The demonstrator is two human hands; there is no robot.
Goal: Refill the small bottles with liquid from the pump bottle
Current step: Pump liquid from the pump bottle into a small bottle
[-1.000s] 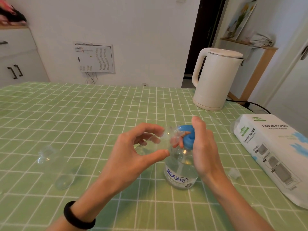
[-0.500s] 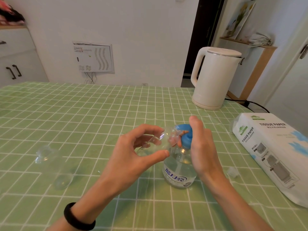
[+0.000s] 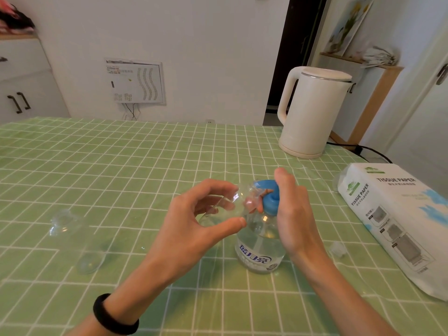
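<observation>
Head view is showing the left hand (image 3: 194,229) gripping 1 small clear bottle (image 3: 225,207) between thumb and curled fingers, holding it tilted with its mouth toward the nozzle of the pump bottle (image 3: 259,248). The right hand (image 3: 293,214) is curling round the blue pump head (image 3: 269,197), its index finger pointing up. The pump bottle is standing upright on the green checked tablecloth (image 3: 121,166), holding clear liquid; what is sitting inside the held bottle cannot be told. A 2nd small bottle (image 3: 72,236) is lying on its side at the left, looking empty. A small clear cap (image 3: 338,248) is resting just beside the tissue pack (image 3: 397,219); a white kettle (image 3: 312,112) is standing behind.
</observation>
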